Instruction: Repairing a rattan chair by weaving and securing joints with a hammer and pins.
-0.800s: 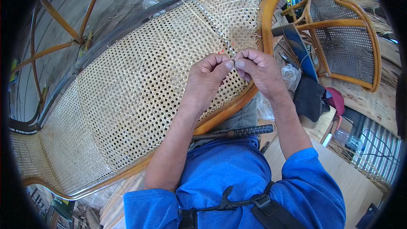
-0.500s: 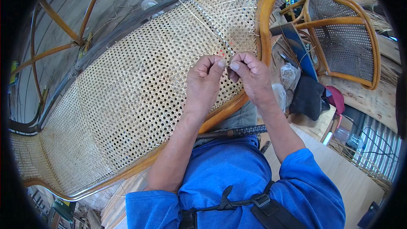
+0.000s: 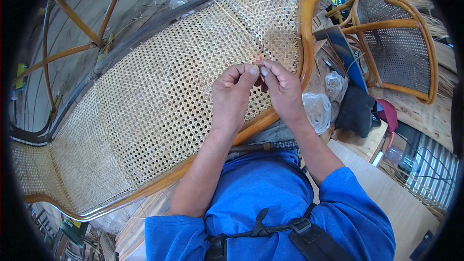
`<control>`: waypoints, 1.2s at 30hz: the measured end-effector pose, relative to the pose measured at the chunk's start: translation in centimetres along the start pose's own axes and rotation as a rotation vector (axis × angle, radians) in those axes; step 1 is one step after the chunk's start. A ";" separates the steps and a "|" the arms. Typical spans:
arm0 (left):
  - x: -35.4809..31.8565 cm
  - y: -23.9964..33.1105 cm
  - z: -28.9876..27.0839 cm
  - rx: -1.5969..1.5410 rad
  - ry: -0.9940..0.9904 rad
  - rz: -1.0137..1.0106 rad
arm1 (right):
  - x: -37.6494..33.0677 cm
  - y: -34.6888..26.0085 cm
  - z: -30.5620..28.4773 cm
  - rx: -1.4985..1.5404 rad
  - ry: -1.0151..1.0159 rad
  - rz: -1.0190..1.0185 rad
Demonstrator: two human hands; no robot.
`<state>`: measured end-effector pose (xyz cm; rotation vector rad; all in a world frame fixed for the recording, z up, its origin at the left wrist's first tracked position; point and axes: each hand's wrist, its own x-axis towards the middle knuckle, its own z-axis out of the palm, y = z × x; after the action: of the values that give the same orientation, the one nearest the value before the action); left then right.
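Note:
A long rattan lounge chair with a woven cane seat [image 3: 145,101] and an orange-brown curved frame [image 3: 305,34] lies in front of me. My left hand [image 3: 232,94] and my right hand [image 3: 280,87] meet over the weave near the frame's right rail. The thumbs and forefingers of both hands pinch a thin cane strand [image 3: 257,70] between them. The strand's length is mostly hidden by my fingers. A pale loose strand [image 3: 232,17] runs across the weave toward the upper left.
A second cane-backed chair [image 3: 401,48] stands at the upper right. Beside the rail lie a crumpled clear plastic bag [image 3: 316,111], a dark cloth [image 3: 355,111] and a blue tool [image 3: 345,58]. A wooden board [image 3: 386,203] is at the lower right.
Both hands have shifted slightly down and left over the weave, and the fingertips have come closer together on the strand.

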<state>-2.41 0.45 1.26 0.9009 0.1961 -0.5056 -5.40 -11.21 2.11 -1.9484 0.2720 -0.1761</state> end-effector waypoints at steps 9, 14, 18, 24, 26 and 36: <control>-2.1 0.2 0.7 0.101 0.039 -0.065 | -2.5 -0.5 -1.8 0.123 -0.079 -0.063; -2.9 -0.3 1.6 0.240 0.007 0.060 | -3.3 -0.5 -2.5 0.607 -0.112 0.252; -3.4 -1.0 1.4 0.384 -0.053 0.164 | -3.8 -0.4 -2.6 0.769 -0.092 0.343; -3.4 -1.7 1.1 0.648 -0.021 0.264 | -4.5 -0.5 -2.3 0.827 -0.100 0.352; -3.7 -1.8 1.4 0.594 -0.024 0.233 | -4.7 -0.2 -2.1 1.092 -0.077 0.464; -1.2 -0.1 -2.0 0.428 0.199 0.199 | -4.9 2.4 -1.7 1.179 0.093 0.348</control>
<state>-3.45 2.38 0.39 1.3755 0.1793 -0.2733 -10.75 -12.29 0.53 -0.7120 0.4349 -0.1444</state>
